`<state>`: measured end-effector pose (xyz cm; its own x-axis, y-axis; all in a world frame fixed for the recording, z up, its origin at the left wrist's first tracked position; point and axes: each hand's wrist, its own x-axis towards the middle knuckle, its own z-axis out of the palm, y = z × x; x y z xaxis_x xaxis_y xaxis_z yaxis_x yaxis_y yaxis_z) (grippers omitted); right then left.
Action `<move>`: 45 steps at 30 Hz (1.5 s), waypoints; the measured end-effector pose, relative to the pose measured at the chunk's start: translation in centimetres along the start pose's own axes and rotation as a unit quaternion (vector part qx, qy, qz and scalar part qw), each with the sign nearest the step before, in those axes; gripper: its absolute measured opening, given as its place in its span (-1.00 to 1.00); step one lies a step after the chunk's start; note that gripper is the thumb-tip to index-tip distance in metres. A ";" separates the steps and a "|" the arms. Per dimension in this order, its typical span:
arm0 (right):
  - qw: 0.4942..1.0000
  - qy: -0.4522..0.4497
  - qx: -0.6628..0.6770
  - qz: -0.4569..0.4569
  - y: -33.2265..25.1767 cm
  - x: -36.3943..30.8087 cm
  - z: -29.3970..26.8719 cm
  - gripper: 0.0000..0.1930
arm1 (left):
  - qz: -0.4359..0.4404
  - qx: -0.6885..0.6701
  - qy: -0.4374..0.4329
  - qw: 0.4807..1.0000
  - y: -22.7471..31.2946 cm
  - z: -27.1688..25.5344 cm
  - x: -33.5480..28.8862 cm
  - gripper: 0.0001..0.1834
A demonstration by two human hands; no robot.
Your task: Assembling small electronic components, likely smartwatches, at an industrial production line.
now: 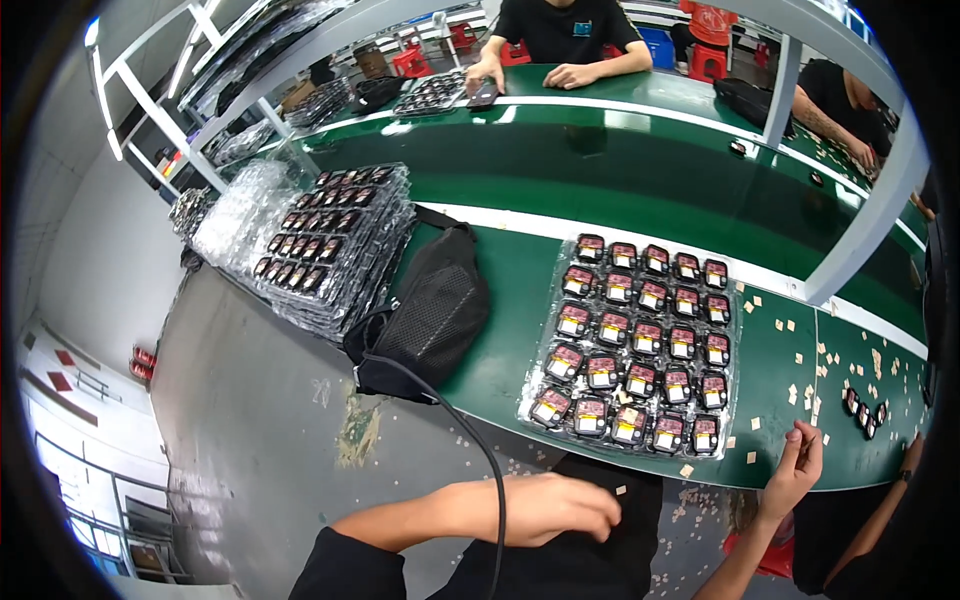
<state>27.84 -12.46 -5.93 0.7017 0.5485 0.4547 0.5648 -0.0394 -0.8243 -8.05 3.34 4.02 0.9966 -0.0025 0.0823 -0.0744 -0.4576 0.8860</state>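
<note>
My left hand (562, 508) hangs over my dark-clothed lap, below the table's front edge, its back turned up. Its fingers are loosely stretched and hold nothing that I can see. A small tan square (621, 490) shows just past its fingers. At the table edge, my right hand (795, 466) is raised with thumb and fingers pressed together; anything between them is too small to make out. Left of it lies a clear plastic tray (530, 408) filled with rows of small black devices (640, 378) with pink and white labels. One tan square rests on the tray's front part.
A black bag (432, 310) lies left of the tray, with a black cable (484, 445) crossing my left forearm. Stacked filled trays (345, 260) stand farther left. Tan squares (800, 358) and loose devices (866, 412) lie right. Metal posts (868, 232) frame the bench; co-workers sit across and right.
</note>
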 end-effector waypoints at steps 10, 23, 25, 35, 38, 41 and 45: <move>0.998 0.000 -0.044 0.045 3.1 2.6 0.3 -0.78 | -0.296 0.182 0.533 0.772 3.2 -12.4 -21.8 -0.72; 0.993 0.021 0.025 0.112 3.6 3.0 1.2 -0.82 | -0.315 0.338 0.712 0.528 -4.9 -28.7 -40.7 -0.55; 0.995 0.012 -0.004 0.094 3.6 3.0 0.7 -0.83 | -0.255 0.390 0.732 0.497 -4.3 -27.5 -36.7 -0.70; 0.996 0.007 0.023 0.083 3.9 3.4 0.9 -0.84 | -0.149 0.542 0.701 0.439 -2.1 -20.6 -33.4 -0.72; 0.994 -0.023 0.006 0.102 3.2 3.2 1.2 -0.82 | -0.103 0.622 0.659 0.409 -1.9 -19.9 -34.1 -0.66; 0.999 0.024 -0.021 0.040 4.5 3.0 0.7 -0.79 | -0.067 0.672 0.617 0.405 -0.7 -18.5 -31.6 -0.66; 0.997 0.072 -0.019 -0.005 -1.1 2.0 2.1 -0.79 | 0.024 0.729 0.534 0.427 2.7 -16.0 -26.0 -0.73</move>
<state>27.70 -9.58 -4.84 0.7496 0.4237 0.5086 0.5860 -0.0674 -0.8075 -34.70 16.43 11.57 0.3531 0.0079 0.9355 0.7837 -0.5487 -0.2912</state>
